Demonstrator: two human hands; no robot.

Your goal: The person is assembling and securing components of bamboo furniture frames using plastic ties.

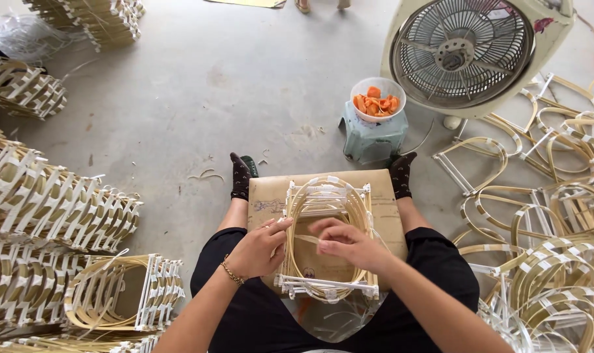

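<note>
**Keeping the bamboo frame steady while a strip goes in**

While the oval bamboo frame (328, 238) lies across the cardboard sheet (387, 216) on our lap, we do best to keep it flat and still. Our left hand (261, 250) is closed on the frame's left rim, fingers curled over the bent strips. Our right hand (349, 243) reaches inside the oval and pinches what looks like a thin strip between thumb and fingertips; how firmly, we cannot tell.

As we judge it, good work here means a firm left grip, so the loops do not spring apart, and small right-hand moves kept close to the white binding (323, 287) at the near end. The cardboard's front edge sits between our socked feet (241, 175), which helps brace it.

Stacks of finished frames (55, 202) stand on the floor to our left, loose hoops (545, 216) lie to our right, and a fan (467, 49) and a bowl of orange pieces (377, 101) on a small stool (374, 137) sit ahead.
</note>
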